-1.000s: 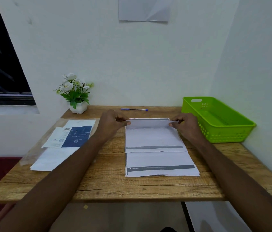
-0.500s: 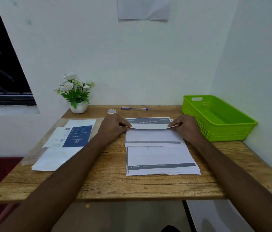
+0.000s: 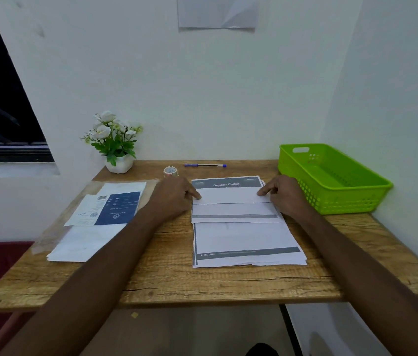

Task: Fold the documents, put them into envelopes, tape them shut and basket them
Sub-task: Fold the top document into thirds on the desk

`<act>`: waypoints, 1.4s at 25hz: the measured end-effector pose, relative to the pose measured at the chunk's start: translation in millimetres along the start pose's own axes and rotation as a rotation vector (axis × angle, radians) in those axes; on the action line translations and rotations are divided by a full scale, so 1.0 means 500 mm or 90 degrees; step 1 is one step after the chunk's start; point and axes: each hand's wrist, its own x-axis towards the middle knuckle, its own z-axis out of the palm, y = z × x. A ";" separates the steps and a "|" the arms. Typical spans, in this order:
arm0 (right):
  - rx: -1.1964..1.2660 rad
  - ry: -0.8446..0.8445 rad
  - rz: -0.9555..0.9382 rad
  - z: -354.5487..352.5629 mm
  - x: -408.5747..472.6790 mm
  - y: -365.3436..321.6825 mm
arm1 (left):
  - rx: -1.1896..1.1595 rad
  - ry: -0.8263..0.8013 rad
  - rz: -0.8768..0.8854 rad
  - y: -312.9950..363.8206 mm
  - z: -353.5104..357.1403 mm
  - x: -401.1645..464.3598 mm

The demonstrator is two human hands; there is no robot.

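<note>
1. A wooden table (image 3: pixel 166 278) is set into a white corner, and everything for the task is laid out on it.
2. A green basket (image 3: pixel 344 199), with nothing seen inside it, is placed at the right edge, just beside the right hand and well apart from the left.
3. A stack of envelopes (image 3: pixel 92 237) is laid at the left, under a clear wrapper, with a blue-and-white one on top. It is nearer the left hand.
4. A stack of documents (image 3: pixel 246 240) is centred between the forearms, its long axis running away from the person.
5. The folded sheet (image 3: pixel 233 201) is laid across the far part of that stack, its long axis running left to right, so that one end is met by each hand. Its fold appears to be unfinished.
6. The left hand (image 3: pixel 174 199) is rested at the sheet's left end, fingers loosely bent, a fingertip pressed onto the paper edge. No closed grasp can be seen.
7. The right hand (image 3: pixel 286 195) is rested at the right end in the same manner, a fingertip pointed inward and pressed on the sheet.
8. A potted plant (image 3: pixel 114 142) is stood at the back left corner.
9. A pen (image 3: pixel 205 165) is laid along the back edge, parallel to the sheet.
10. A tape roll (image 3: pixel 170 171) is set just beyond the left hand, so it is judged to be that hand's to fetch when sealing is due.
</note>
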 end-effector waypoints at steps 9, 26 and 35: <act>-0.149 -0.050 -0.172 0.023 -0.035 -0.071 | 0.002 -0.059 0.066 0.055 0.020 -0.002; -0.287 -0.300 -0.126 0.074 -0.057 -0.085 | 0.117 -0.271 0.090 0.087 0.082 0.006; -0.265 -0.271 -0.004 0.053 -0.040 -0.041 | 0.088 -0.256 -0.004 0.049 0.048 -0.002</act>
